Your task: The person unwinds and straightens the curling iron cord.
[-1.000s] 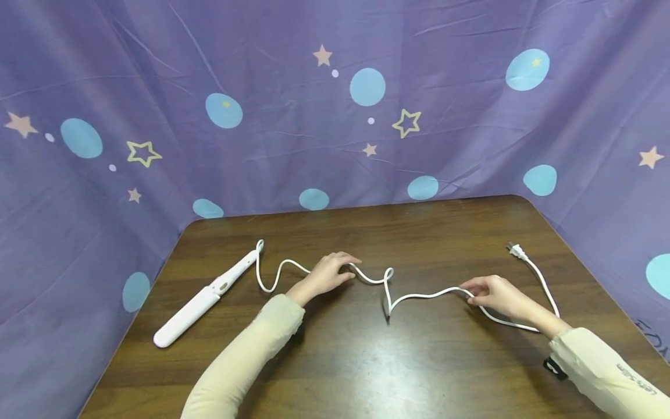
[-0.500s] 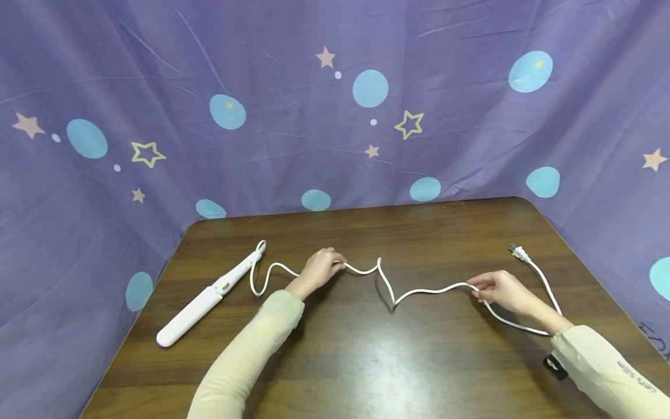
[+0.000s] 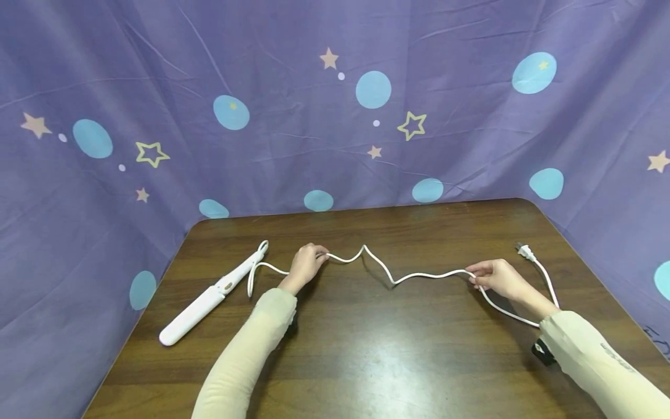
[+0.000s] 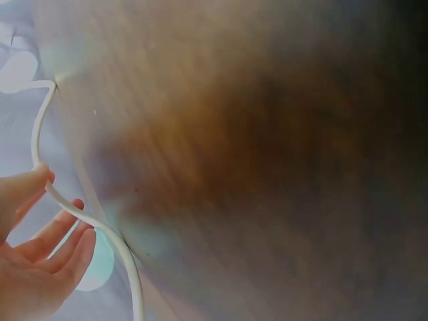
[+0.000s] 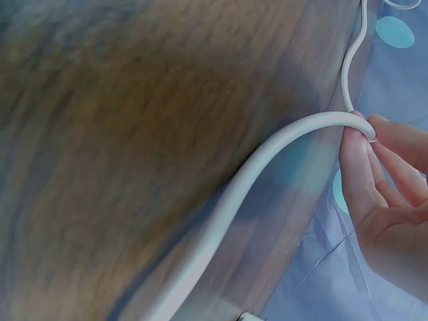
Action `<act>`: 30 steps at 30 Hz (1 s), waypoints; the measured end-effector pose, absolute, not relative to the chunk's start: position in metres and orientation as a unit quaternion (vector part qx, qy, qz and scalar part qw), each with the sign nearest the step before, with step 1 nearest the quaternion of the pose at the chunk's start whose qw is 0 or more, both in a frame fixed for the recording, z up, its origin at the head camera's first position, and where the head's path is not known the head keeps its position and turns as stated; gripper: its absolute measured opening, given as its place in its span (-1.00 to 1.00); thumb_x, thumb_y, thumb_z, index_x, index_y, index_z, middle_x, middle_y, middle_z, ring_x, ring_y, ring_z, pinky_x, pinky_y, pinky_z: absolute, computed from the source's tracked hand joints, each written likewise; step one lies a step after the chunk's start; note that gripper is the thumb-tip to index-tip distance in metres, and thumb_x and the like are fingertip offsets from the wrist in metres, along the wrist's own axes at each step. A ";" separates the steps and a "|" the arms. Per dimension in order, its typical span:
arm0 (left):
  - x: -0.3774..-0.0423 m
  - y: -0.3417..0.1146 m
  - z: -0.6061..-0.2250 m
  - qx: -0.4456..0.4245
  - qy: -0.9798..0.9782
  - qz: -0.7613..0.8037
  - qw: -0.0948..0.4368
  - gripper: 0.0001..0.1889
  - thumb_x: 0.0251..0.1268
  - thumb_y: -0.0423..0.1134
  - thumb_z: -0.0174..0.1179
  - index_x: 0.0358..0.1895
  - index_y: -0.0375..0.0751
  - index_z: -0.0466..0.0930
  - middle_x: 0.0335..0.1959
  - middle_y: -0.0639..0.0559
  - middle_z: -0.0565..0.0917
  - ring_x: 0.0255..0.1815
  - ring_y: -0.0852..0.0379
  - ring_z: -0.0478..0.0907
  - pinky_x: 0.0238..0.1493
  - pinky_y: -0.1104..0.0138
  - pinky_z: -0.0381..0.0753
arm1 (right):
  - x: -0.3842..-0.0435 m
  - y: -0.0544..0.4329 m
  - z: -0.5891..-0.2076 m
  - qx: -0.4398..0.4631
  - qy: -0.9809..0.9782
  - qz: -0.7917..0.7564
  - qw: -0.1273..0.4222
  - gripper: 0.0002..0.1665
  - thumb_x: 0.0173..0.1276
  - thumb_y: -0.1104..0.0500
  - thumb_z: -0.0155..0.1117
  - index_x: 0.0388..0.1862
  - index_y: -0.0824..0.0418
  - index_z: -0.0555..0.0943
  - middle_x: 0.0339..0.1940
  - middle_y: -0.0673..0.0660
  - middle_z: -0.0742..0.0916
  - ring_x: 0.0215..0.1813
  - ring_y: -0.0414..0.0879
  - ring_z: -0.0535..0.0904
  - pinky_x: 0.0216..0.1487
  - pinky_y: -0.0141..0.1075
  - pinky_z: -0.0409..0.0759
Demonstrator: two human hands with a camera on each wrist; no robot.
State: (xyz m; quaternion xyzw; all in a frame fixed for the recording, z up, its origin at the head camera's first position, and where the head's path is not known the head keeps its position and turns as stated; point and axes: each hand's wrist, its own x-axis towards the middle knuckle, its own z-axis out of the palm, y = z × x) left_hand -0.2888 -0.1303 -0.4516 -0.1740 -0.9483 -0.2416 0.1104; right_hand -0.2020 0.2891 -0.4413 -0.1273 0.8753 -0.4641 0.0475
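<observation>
A white hair straightener [image 3: 196, 314] lies slanted on the left of the table, its handle end pointing away. From that end a white power cord [image 3: 429, 275] runs rightward in loose bends. My left hand [image 3: 305, 265] pinches the cord near the straightener; in the left wrist view the cord [image 4: 127, 254] passes between thumb and fingers. Further right, my right hand [image 3: 499, 280] holds it too, thumb and fingertips squeezing the cord [image 5: 254, 167] in the right wrist view. Past this hand the cord bends back to a two-prong plug [image 3: 525, 252] at the right.
The brown wooden table [image 3: 387, 343] has rounded far corners. A purple curtain [image 3: 293, 134] with stars and blue ovals hangs behind it and along both sides. Under the right sleeve [image 3: 581, 343] a small black item [image 3: 542, 351] shows at the wrist.
My left hand has moved left and away from me with the cord. The small loop in the cord's middle has opened into a shallow bend. My right hand has moved slightly away from me.
</observation>
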 end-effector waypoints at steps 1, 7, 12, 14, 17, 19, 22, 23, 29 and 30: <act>-0.289 -0.130 -0.452 -0.177 -0.948 -0.241 0.106 -0.88 0.05 -0.30 0.22 -0.34 -0.25 0.65 -0.42 -0.07 0.61 -0.31 -0.02 0.52 -0.26 0.17 0.44 | -0.203 0.289 -0.441 -0.125 0.875 -0.465 0.050 -0.65 0.10 0.47 0.14 -0.15 0.69 0.42 -0.44 0.42 0.65 -0.54 -0.21 0.56 -0.51 -0.36 0.53; -0.286 -0.129 -0.446 -0.201 -0.946 -0.237 0.090 -0.86 0.03 -0.33 0.22 -0.31 -0.28 0.64 -0.37 -0.10 0.62 -0.26 -0.07 0.51 -0.22 0.14 0.43 | -0.206 0.288 -0.441 -0.125 0.875 -0.464 0.064 -0.64 0.11 0.45 0.13 -0.13 0.68 0.42 -0.41 0.42 0.65 -0.52 -0.21 0.57 -0.48 -0.37 0.54; -0.282 -0.130 -0.437 -0.200 -0.946 -0.242 0.083 -0.83 0.03 -0.34 0.21 -0.27 -0.28 0.63 -0.33 -0.10 0.62 -0.22 -0.07 0.50 -0.18 0.15 0.41 | -0.205 0.290 -0.436 -0.137 0.891 -0.430 0.052 -0.67 0.12 0.41 0.15 -0.14 0.61 0.47 -0.40 0.35 0.67 -0.50 -0.23 0.55 -0.46 -0.33 0.54; -0.278 -0.131 -0.432 -0.201 -0.944 -0.246 0.086 -0.82 0.03 -0.34 0.21 -0.26 -0.28 0.63 -0.32 -0.11 0.61 -0.21 -0.08 0.49 -0.17 0.14 0.40 | -0.204 0.291 -0.432 -0.141 0.902 -0.406 0.036 -0.69 0.12 0.38 0.16 -0.15 0.56 0.50 -0.39 0.32 0.67 -0.48 -0.23 0.55 -0.45 -0.34 0.52; -0.272 -0.133 -0.423 -0.202 -0.943 -0.250 0.093 -0.80 0.03 -0.32 0.21 -0.23 -0.25 0.62 -0.28 -0.12 0.59 -0.17 -0.09 0.47 -0.13 0.13 0.39 | -0.202 0.294 -0.425 -0.148 0.918 -0.369 0.006 -0.70 0.13 0.34 0.18 -0.16 0.50 0.54 -0.33 0.29 0.68 -0.40 -0.26 0.55 -0.40 -0.39 0.49; -0.267 -0.135 -0.417 -0.206 -0.941 -0.248 0.104 -0.78 0.02 -0.31 0.21 -0.21 -0.25 0.62 -0.25 -0.14 0.59 -0.15 -0.10 0.47 -0.11 0.12 0.37 | -0.201 0.295 -0.420 -0.152 0.924 -0.350 -0.012 -0.70 0.13 0.31 0.20 -0.15 0.46 0.56 -0.29 0.29 0.68 -0.32 -0.25 0.55 -0.35 -0.43 0.47; -0.257 -0.139 -0.407 -0.210 -0.940 -0.240 0.119 -0.76 0.03 -0.27 0.22 -0.18 -0.22 0.62 -0.22 -0.14 0.57 -0.15 -0.09 0.45 -0.09 0.12 0.36 | -0.198 0.297 -0.413 -0.158 0.927 -0.339 -0.028 -0.69 0.14 0.27 0.21 -0.14 0.42 0.57 -0.26 0.27 0.68 -0.26 -0.26 0.56 -0.29 -0.46 0.46; -0.254 -0.140 -0.404 -0.215 -0.939 -0.237 0.127 -0.75 0.02 -0.25 0.23 -0.18 -0.22 0.62 -0.22 -0.14 0.57 -0.15 -0.09 0.45 -0.10 0.11 0.35 | -0.197 0.297 -0.411 -0.161 0.927 -0.336 -0.033 -0.69 0.14 0.26 0.20 -0.14 0.41 0.57 -0.27 0.27 0.68 -0.26 -0.26 0.56 -0.29 -0.46 0.46; -0.231 -0.153 -0.385 -0.253 -0.930 -0.199 0.177 -0.65 -0.04 -0.14 0.29 -0.13 -0.15 0.60 -0.08 -0.19 0.50 -0.03 -0.11 0.37 -0.08 0.07 0.28 | -0.192 0.293 -0.401 -0.185 0.924 -0.325 -0.079 -0.71 0.14 0.27 0.22 -0.16 0.39 0.58 -0.35 0.19 0.70 -0.33 -0.36 0.54 -0.34 -0.46 0.47; -0.228 -0.156 -0.382 -0.257 -0.929 -0.191 0.184 -0.62 -0.05 -0.11 0.29 -0.11 -0.13 0.58 -0.04 -0.20 0.48 0.01 -0.13 0.35 -0.05 0.05 0.26 | -0.190 0.291 -0.400 -0.189 0.923 -0.322 -0.092 -0.72 0.14 0.27 0.22 -0.16 0.38 0.58 -0.34 0.19 0.70 -0.33 -0.32 0.55 -0.33 -0.43 0.48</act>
